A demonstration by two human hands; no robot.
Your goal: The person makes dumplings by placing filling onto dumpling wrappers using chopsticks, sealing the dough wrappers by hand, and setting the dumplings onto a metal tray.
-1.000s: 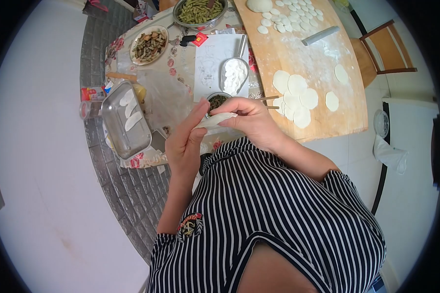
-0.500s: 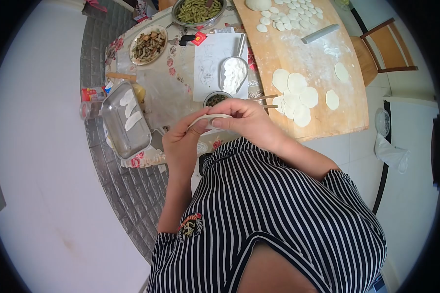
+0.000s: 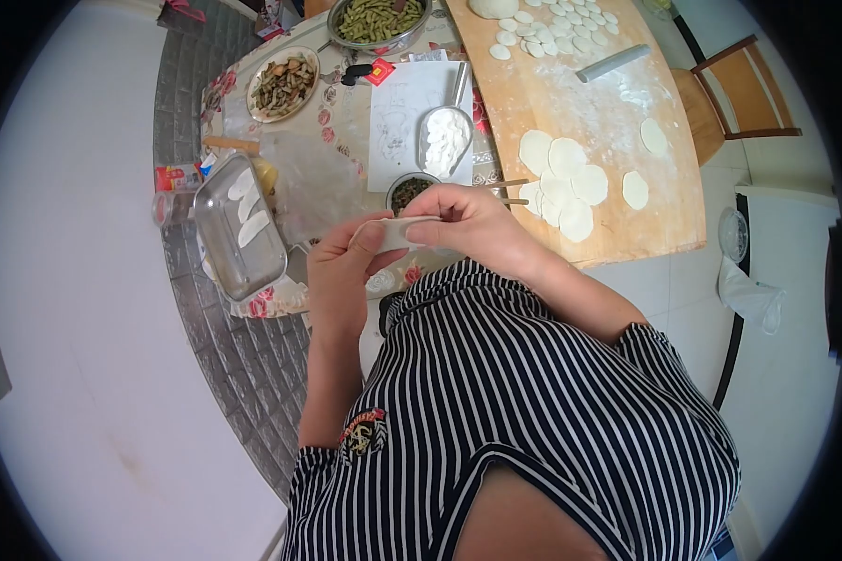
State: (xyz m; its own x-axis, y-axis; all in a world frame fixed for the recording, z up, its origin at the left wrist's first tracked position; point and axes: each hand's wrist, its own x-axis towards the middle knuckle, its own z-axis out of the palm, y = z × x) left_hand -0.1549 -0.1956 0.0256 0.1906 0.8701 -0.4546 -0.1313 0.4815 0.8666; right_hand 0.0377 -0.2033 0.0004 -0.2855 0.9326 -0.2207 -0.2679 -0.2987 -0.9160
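A folded dumpling (image 3: pixel 396 234) of pale dough is stretched between my two hands, above the table's near edge. My left hand (image 3: pixel 344 257) pinches its left end with thumb and fingers. At the other end, my right hand (image 3: pixel 463 222) presses the dough edge between thumb and forefinger. Just behind the hands is a bowl of dark chopped filling (image 3: pixel 410 194), partly covered by my right hand. Chopsticks (image 3: pixel 513 192) stick out to the right of that hand. Whatever is inside the dumpling is hidden.
A metal tray (image 3: pixel 267 262) with several finished dumplings (image 3: pixel 251 215) stands left. On the wooden board (image 3: pixel 608 122) lie round wrappers (image 3: pixel 561 192), small dough pieces (image 3: pixel 557 28) and a grey rolling pin (image 3: pixel 613 64). A flour scoop (image 3: pixel 446 140), a plate of food (image 3: pixel 283 86) and a bowl of green pods (image 3: pixel 376 23) stand behind.
The dumpling has turned so that its flat side faces up toward me. My left hand has shifted slightly, its fingers now showing beneath the dough; the right still pinches its end.
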